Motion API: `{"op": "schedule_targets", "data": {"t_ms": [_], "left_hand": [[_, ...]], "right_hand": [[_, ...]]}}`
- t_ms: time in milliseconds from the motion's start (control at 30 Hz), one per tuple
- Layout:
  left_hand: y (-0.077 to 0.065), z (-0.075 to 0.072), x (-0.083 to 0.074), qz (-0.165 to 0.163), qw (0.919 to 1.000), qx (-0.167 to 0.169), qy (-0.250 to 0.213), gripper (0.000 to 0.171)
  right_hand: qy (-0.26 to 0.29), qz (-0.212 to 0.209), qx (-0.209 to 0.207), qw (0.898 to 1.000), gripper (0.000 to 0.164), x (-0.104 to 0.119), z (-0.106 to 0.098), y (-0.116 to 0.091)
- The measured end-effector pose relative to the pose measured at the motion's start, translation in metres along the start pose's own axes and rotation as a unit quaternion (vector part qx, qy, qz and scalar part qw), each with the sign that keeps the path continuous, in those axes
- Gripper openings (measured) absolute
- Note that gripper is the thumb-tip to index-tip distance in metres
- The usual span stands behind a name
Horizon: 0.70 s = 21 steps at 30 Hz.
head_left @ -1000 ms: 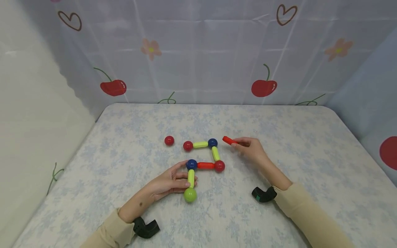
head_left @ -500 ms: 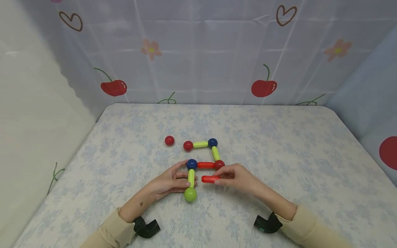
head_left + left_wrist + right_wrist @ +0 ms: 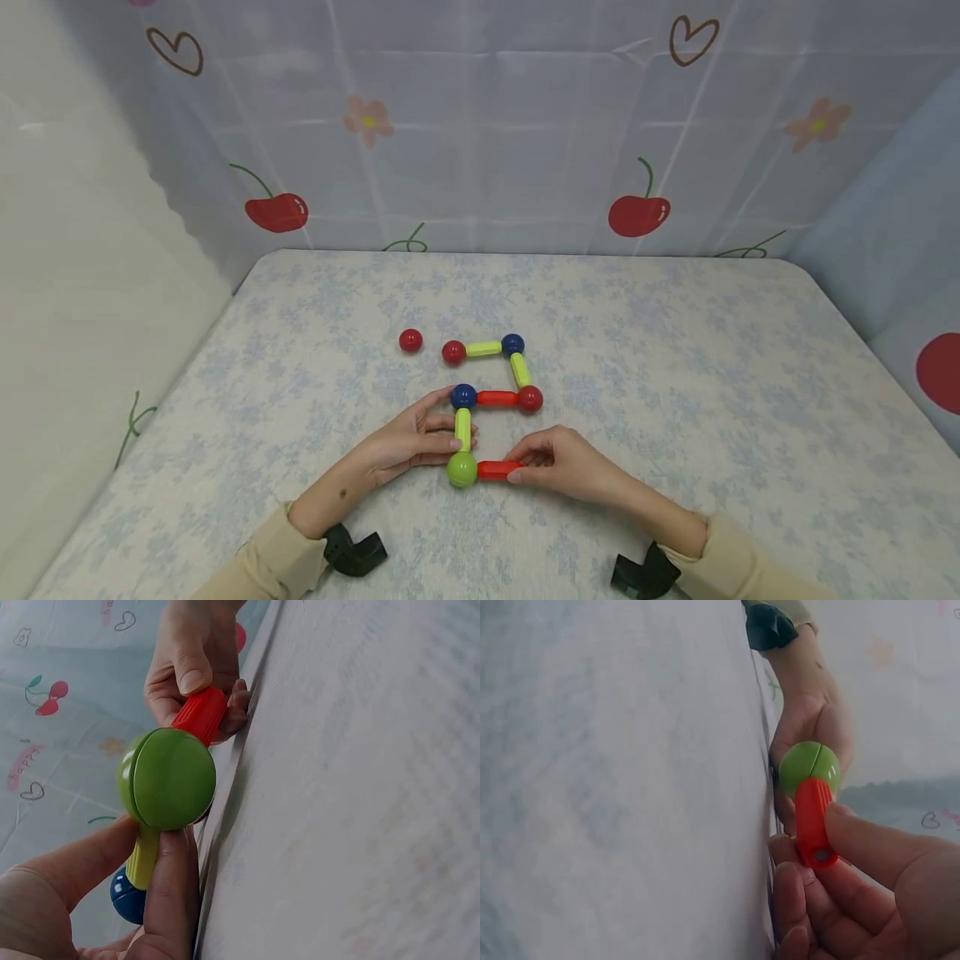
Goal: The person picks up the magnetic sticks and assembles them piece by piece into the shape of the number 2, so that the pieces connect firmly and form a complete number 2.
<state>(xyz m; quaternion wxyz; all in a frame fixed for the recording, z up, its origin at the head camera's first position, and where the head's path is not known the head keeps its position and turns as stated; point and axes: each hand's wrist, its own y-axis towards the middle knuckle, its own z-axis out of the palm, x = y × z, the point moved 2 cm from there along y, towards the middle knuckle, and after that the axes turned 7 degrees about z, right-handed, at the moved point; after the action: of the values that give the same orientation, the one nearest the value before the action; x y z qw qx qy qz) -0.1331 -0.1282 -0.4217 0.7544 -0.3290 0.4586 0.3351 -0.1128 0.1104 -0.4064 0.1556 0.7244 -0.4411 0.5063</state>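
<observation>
A chain of magnetic balls and rods lies on the table. My left hand [image 3: 408, 439] pinches its lower yellow-green rod [image 3: 462, 427], between a blue ball [image 3: 463, 396] and a green ball [image 3: 462, 469]. In my right hand [image 3: 570, 467] is a red rod [image 3: 815, 825], pinched by thumb and fingers; its left end touches the green ball. From the blue ball another red rod [image 3: 497, 398] runs to a red ball [image 3: 530, 399]. Beyond it, a yellow-green rod [image 3: 521, 370], a second blue ball [image 3: 513, 345], another yellow-green rod [image 3: 483, 348] and a red ball [image 3: 453, 352] follow.
A loose red ball [image 3: 410, 340] lies left of the chain's far end. The table [image 3: 675, 333] has a pale floral cover. Behind it hangs a curtain [image 3: 480, 150] printed with cherries, and a pale sheet [image 3: 97, 250] hangs at the left.
My right hand has brought the red rod from the chain's far right toward me and leftward, up against the green ball. My left hand has stayed on the yellow-green rod.
</observation>
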Motion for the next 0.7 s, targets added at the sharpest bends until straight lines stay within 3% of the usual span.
{"op": "schedule_targets", "data": {"t_ms": [267, 500, 700], "left_hand": [[-0.001, 0.000, -0.001, 0.002, 1.0000, -0.002, -0.002, 0.083], [-0.006, 0.002, -0.002, -0.005, 0.9989, 0.034, -0.032, 0.098], [-0.005, 0.006, -0.001, -0.009, 0.9995, 0.025, -0.019, 0.093]], "right_hand": [[-0.005, 0.000, -0.005, 1.000, 0.015, 0.004, 0.004, 0.002], [-0.022, -0.005, -0.004, 1.000, 0.015, 0.005, 0.004, 0.004], [-0.043, -0.014, 0.052, 0.998, 0.016, 0.008, -0.007, 0.005]]}}
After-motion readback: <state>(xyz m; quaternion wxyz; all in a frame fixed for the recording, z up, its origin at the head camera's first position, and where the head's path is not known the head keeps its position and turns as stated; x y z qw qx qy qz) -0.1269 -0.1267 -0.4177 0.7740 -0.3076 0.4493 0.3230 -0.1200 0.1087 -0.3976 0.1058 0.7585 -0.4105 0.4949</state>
